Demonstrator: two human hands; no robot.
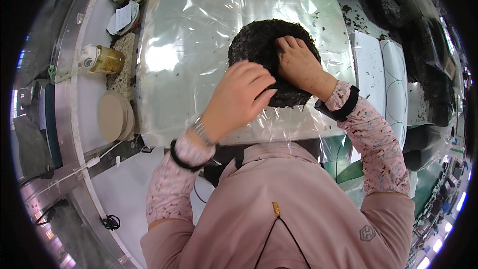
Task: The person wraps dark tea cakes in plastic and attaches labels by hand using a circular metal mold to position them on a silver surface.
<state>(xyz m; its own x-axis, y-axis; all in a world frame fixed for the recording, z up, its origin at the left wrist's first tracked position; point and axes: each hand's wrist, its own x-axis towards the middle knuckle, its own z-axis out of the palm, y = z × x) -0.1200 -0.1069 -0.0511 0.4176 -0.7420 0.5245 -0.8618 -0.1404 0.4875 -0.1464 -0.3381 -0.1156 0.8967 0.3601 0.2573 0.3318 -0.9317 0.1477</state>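
Note:
A thick round stack of dark, flaky sheets, apparently dried seaweed, lies on clear plastic film. My right hand rests on the right half of its top with the fingers bent down; what the fingertips may pinch is hidden. Over the stack's lower left edge is my left hand, slightly blurred. Its thumb and fingers are apart, and nothing shows between them.
To the left stand a bottle of yellowish liquid, round tan discs and a bundle with a paper slip. White sheets and ones with printed circles lie right. Dark crumbs and more dark material are at the upper right.

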